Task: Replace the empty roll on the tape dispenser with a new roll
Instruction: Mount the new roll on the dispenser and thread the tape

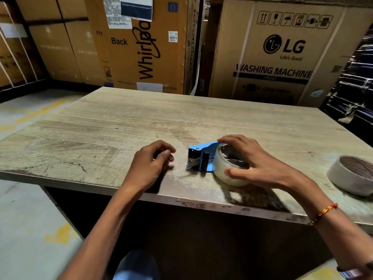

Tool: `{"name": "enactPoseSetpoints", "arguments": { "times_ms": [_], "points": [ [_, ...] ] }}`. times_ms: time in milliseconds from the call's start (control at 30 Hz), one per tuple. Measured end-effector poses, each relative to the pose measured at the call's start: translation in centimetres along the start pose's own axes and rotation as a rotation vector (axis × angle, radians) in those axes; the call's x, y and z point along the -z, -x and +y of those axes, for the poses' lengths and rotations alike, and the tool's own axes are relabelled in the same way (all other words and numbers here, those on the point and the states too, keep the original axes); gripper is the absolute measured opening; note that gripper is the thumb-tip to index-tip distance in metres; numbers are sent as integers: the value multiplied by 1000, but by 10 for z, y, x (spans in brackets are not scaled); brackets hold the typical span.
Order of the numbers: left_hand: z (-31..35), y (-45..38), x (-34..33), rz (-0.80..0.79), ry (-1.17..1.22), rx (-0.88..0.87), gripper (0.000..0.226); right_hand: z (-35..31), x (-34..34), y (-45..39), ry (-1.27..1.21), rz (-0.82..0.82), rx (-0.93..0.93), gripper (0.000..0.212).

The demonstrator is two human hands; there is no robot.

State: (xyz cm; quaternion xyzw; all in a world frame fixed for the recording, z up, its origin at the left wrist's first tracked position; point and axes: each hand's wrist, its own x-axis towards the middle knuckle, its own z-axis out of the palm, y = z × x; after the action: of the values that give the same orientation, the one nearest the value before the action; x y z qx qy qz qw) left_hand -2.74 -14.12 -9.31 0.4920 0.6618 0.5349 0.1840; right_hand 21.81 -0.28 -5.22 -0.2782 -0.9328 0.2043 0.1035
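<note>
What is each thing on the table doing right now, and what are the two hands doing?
Tape dispenser: lying on the table, a clear roll sitting on it.
Clear tape roll: on the dispenser, held by the right hand.
Right hand: fingers spread around the clear roll.
Left hand: curled loosely, resting on the table beside the dispenser, apart from it.
Other roll: lying flat near the table's right edge, untouched.
Table: worn, scuffed top.

Cartons (268,57) read "Whirlpool", "LG WASHING MACHINE".

Spare roll (352,176) cut by right edge; dispenser (201,156) handle perhaps hidden.
</note>
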Motion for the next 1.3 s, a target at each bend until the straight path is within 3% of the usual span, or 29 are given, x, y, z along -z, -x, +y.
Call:
{"name": "enactPoseSetpoints", "arguments": {
  "times_ms": [67, 233, 533, 667, 800, 867, 1000, 1133, 1300],
  "points": [
    [1, 6, -1, 113, -118, -80, 12, 1, -1, 0, 7, 6, 7, 82],
    [5, 21, -28, 64, -248, -236, 41, -1, -3, 0, 37, 41, 16, 85],
    [23, 9, -61, 47, -330, -117, 76, -5, -3, 1, 104, 51, -8, 86],
    [20, 6, -48, -13, -130, -70, 57, -1, -5, -2, 101, 6, -68, 91],
    [13, 2, -35, 66, -101, -119, 26, 2, -4, -5, 88, -6, -68, 90],
    [12, 1, -31, 85, -67, -126, 24, 2, -4, -6, 83, -1, -70, 90],
    [10, 4, -26, -29, -50, -107, 30, 2, -5, -6, 69, 3, -75, 91],
    [11, 3, -25, -70, -122, -162, 13, -1, -5, -5, 79, 18, -79, 91],
    [13, 2, -29, -50, -143, -227, 11, -4, -4, -4, 61, 3, -95, 95]
  ]
}}
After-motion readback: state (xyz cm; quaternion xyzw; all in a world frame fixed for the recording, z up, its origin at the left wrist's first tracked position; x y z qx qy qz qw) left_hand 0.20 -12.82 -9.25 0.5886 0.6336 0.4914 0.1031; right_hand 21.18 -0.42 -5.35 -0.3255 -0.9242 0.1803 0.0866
